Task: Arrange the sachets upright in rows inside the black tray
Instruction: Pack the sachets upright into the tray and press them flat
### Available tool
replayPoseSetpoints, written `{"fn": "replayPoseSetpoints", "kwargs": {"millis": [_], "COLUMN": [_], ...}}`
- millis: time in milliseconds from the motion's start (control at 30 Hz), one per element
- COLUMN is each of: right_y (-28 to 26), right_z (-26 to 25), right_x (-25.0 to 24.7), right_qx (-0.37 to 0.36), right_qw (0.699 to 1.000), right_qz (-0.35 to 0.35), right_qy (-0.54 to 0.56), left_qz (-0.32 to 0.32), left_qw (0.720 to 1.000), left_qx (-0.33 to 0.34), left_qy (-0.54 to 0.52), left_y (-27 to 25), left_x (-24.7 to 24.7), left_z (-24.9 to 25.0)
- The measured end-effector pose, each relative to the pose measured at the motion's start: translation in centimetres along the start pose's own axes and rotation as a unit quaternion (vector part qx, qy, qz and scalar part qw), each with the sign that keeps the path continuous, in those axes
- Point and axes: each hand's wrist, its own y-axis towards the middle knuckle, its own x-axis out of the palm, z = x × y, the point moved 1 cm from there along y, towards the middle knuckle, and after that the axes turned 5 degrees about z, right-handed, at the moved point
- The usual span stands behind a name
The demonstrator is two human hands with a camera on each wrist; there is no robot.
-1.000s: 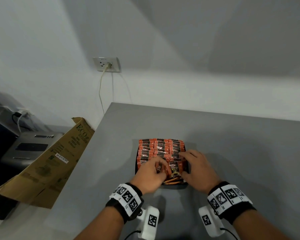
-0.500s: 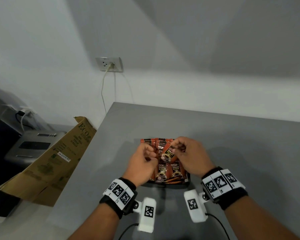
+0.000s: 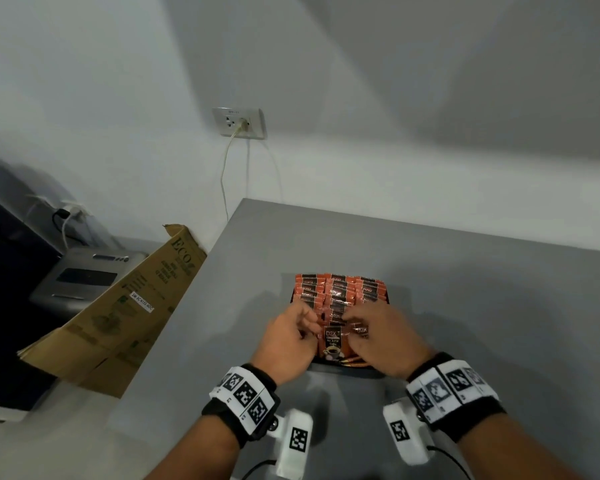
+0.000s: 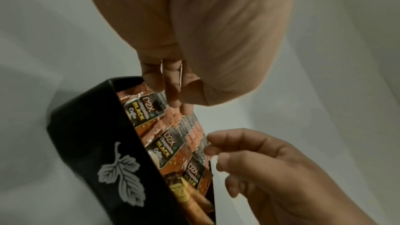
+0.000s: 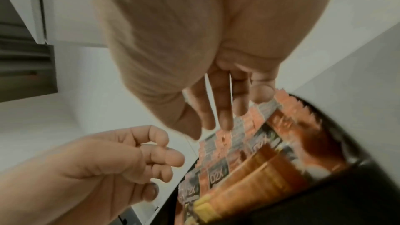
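Note:
The black tray sits on the grey table, packed with rows of upright orange-and-black coffee sachets. A front sachet faces me between my hands. My left hand hovers at the tray's near left with its fingers loosely curled and its fingertips on the sachet tops. My right hand reaches from the near right, its fairly straight fingers touching the tops of the middle rows. I see nothing gripped in either hand. In the left wrist view the tray wall carries a white leaf print.
Some orange and yellow packs lie flat along the tray's near wall. A flattened cardboard box leans against the table's left edge, beside a grey device. A wall socket with a cable hangs behind. Bare grey tabletop stretches right.
Half a second ago my right hand pinched a sachet raised above the rows. Both hands have since come down and nearer, and a sachet stands at the front.

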Motion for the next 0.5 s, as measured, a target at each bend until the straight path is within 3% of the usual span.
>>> {"fn": "replayPoseSetpoints", "kwargs": {"millis": [100,167,400,500], "right_y": [-1.6,-2.2,-3.1,-4.0], "right_z": [0.7,1.2,1.7,2.2], "right_x": [-0.4,0.3,0.4,-1.0], "right_qx": [-0.004,-0.011,-0.004,0.034], "right_qw": [0.994,0.990,0.996,0.998], "right_qz": [-0.108,-0.139,-0.078,-0.049], "right_qy": [-0.018,-0.031,-0.041,0.014], "left_qz": [-0.005,0.000,-0.052,-0.062], "left_qw": [0.999,0.996,0.980,0.983], "left_qx": [0.032,0.054,0.094,0.081], "left_qy": [0.039,0.074,0.166,0.152], "left_y": [0.2,0.6,1.5,1.5], "left_x": [0.6,1.1,2.7,2.7], "left_z": [0.0,0.0,0.0,-0.1]}}
